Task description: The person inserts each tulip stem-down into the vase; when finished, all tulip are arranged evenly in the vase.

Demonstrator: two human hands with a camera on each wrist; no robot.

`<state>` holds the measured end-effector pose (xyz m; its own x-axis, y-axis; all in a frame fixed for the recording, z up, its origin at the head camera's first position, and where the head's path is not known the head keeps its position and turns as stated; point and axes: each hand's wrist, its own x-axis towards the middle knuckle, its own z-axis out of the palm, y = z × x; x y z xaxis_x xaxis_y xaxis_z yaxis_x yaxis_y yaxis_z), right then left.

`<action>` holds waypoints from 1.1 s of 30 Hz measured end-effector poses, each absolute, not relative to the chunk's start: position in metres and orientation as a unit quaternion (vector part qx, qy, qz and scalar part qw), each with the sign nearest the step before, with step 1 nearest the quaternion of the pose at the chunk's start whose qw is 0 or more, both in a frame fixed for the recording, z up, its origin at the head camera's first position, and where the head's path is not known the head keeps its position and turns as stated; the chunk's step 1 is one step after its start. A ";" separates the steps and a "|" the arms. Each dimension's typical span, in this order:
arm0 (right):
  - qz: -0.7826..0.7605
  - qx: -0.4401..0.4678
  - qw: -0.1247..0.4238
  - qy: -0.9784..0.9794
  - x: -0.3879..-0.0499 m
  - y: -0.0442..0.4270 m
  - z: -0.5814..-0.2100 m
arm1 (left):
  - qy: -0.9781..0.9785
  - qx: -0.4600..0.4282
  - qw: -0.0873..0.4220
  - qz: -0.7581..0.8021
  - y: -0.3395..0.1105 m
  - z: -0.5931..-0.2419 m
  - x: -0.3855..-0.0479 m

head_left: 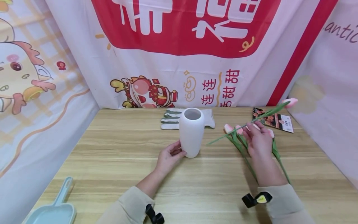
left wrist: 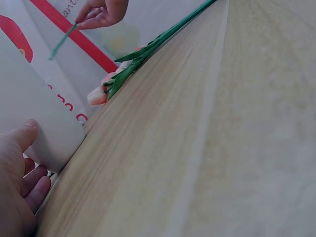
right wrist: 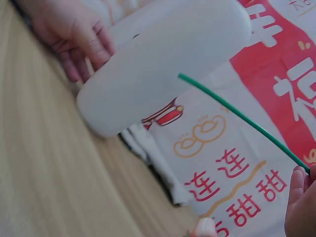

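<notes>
A white vase (head_left: 191, 133) stands upright on the table, its round mouth facing up. My left hand (head_left: 169, 157) grips it low on its left side, thumb in front and fingers behind, as the left wrist view also shows. In my right hand (head_left: 260, 140) an artificial pink tulip (head_left: 275, 110) is pinched by its green stem. The bloom points up and right, while the bare stem end (right wrist: 197, 85) slants down toward the vase without touching it. Under the right hand lie several more pink tulips (head_left: 241, 146), partly hidden by the hand and forearm.
Behind the vase lies a pair of white and grey-green gloves (head_left: 170, 119). A printed flower packet (head_left: 282, 122) rests at the back right. At the front left is a light blue dustpan (head_left: 53, 213). Printed cloth (head_left: 156, 62) hangs along the table's back edge.
</notes>
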<state>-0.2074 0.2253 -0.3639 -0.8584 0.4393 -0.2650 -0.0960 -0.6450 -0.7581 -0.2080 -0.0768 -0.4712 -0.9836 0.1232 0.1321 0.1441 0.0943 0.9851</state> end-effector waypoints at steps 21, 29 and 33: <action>0.909 -0.176 0.218 -0.309 -0.212 0.192 -0.299 | -0.744 -0.093 0.005 -0.661 -0.078 -0.468 -0.207; 0.882 -0.116 0.268 -0.370 -0.208 0.165 -0.294 | -0.750 -0.095 0.009 -0.654 -0.078 -0.468 -0.206; 0.866 -0.093 0.278 -0.406 -0.209 0.153 -0.294 | -0.749 -0.089 0.006 -0.657 -0.078 -0.468 -0.205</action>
<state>-0.2088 0.1530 -0.2940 -0.8276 0.5575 0.0647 -0.4064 -0.5158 -0.7542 -0.2054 -0.0776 -0.4679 -0.9840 0.1262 0.1260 0.1413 0.1208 0.9826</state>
